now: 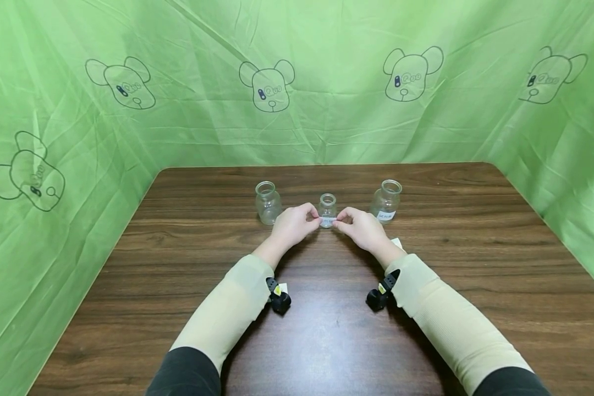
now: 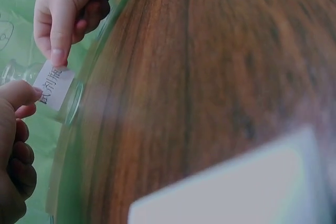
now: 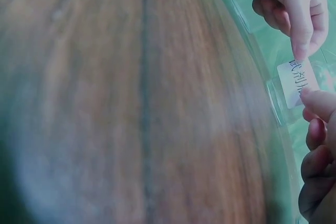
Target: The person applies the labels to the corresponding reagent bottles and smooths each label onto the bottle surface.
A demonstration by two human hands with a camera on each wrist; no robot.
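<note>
A small clear glass bottle [image 1: 328, 202] stands upright near the far side of the table. Against its front lies a white label [image 1: 328, 220] with handwritten characters, seen close in the left wrist view [image 2: 56, 85] and right wrist view [image 3: 298, 81]. My left hand [image 1: 293, 224] pinches the label's left end, thumb tip on its face. At the other end, my right hand [image 1: 362, 226] pinches it the same way. The remaining fingers of both hands are curled. Whether the label's back is fully touching the glass, I cannot tell.
A larger clear glass jar [image 1: 267, 204] stands left of my left hand. Beyond the right hand is another jar [image 1: 387, 198] bearing a white label [image 1: 386, 215]. A white piece [image 1: 397, 242] shows beside my right wrist. Green cloth [image 1: 322, 132] hangs behind the brown table [image 1: 326, 330].
</note>
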